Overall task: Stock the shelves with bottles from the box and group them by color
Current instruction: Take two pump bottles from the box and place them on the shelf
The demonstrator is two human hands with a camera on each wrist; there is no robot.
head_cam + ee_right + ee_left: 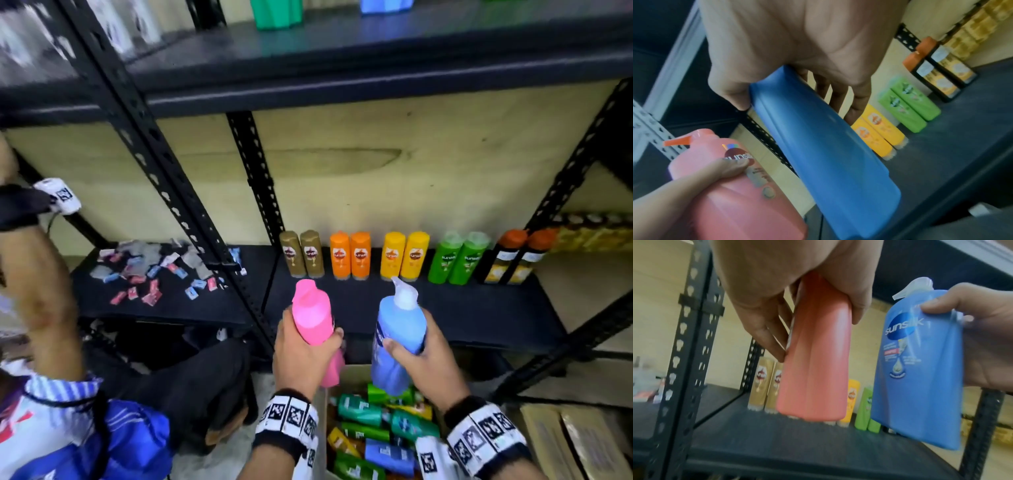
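My left hand [305,353] grips a large pink pump bottle [313,313], also seen as the pink bottle [813,361] in the left wrist view. My right hand [416,356] grips a large blue pump bottle [397,339] with a white pump; the blue bottle [818,138] fills the right wrist view. Both are held above the cardboard box [344,377], in front of the black shelf [428,308]. Along the shelf's back stand pairs of gold bottles [302,253], orange bottles [350,255], yellow bottles [405,255], green bottles [457,258] and dark bottles with orange caps [513,257].
The box holds several green, blue and yellow bottles [370,431]. Small sachets [154,270] lie scattered on the left shelf bay. Another person's arm [37,291] is at the left. A green bottle [275,13] and a blue one [385,5] stand on the upper shelf. Black uprights [255,178] frame the bay.
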